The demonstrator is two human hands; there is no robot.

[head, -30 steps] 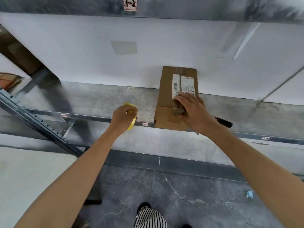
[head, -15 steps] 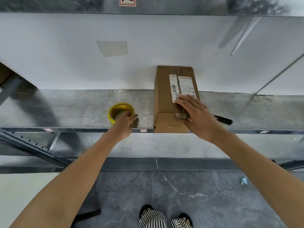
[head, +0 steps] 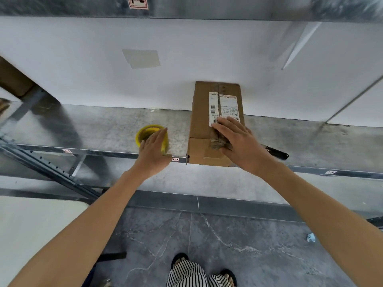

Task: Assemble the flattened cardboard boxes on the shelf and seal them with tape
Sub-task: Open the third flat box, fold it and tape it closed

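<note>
Cardboard box (head: 204,114) under right hand (head: 241,145) — left hand (head: 153,155) at tape (head: 148,129) (yellow).

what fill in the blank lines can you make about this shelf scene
1. The tape roll on the shelf is ____ in colour.
2. The right hand rests on ____ of the cardboard box.
3. The printed label on the box is ____ in colour.
Missing words: yellow, top, white.
</note>
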